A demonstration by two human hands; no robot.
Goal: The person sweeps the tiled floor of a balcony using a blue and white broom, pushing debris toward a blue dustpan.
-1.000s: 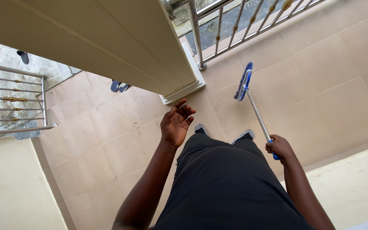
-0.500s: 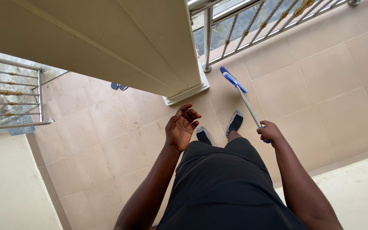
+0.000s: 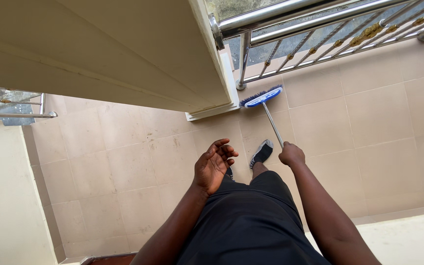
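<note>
Two bare hands show in the view, and several things are only partly visible. At 12 o'clock from the right hand [image 3: 291, 154], a metal railing [image 3: 320, 37] is cut off by the top and right edges. A cream pillar [image 3: 123, 54] fills the top left and hides the floor behind it. At 9 o'clock, a second small railing [image 3: 15, 105] shows only as a short piece. The person's legs in dark shorts [image 3: 251, 221] hide the floor under them, and only one shoe [image 3: 262, 152] is clear; the other foot is almost hidden behind the left hand [image 3: 214, 164].

The right hand is closed around the top of the broom [image 3: 271, 115], and its fingers cover the end of the handle, so I cannot see how the handle finishes. The left hand is empty, palm turned up, with the fingers loosely spread and slightly curled.

The broom has a thin silver stick and a blue head with dark bristles. Its head rests on the beige tiled floor [image 3: 359, 113] at 11 o'clock from the right hand, just beside the base of the pillar and near the railing post.
</note>
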